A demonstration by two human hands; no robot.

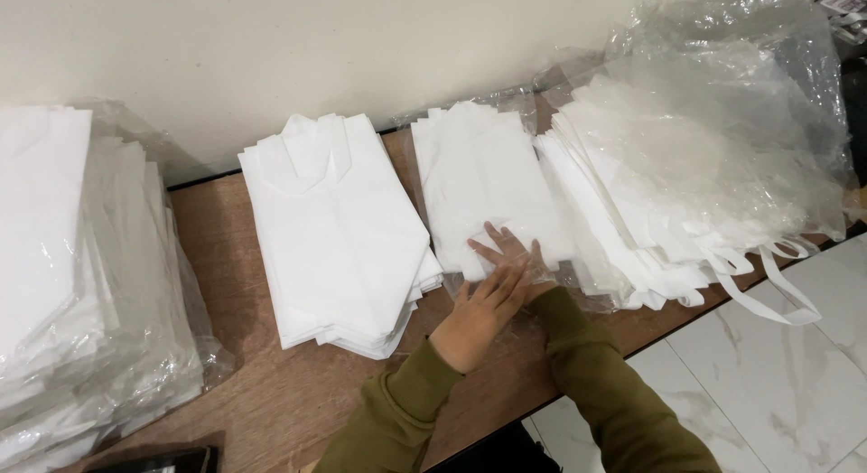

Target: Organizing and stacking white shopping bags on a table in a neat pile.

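This looks like a small packing or garment workroom rather than a home. A long wooden bench (pixel 271 383) stands against a plain cream wall (pixel 271 48), and it is loaded with stacks of identical folded white items (pixel 334 229) — many of one kind, laid in neat piles. More of them sit in clear plastic bags (pixel 722 121) at both ends, with white ties (pixel 768 283) trailing off the right-hand pile. The floor is pale marble-look tile (pixel 795 365). Bulk stock and wrapping film — signs of batch work, not household use.
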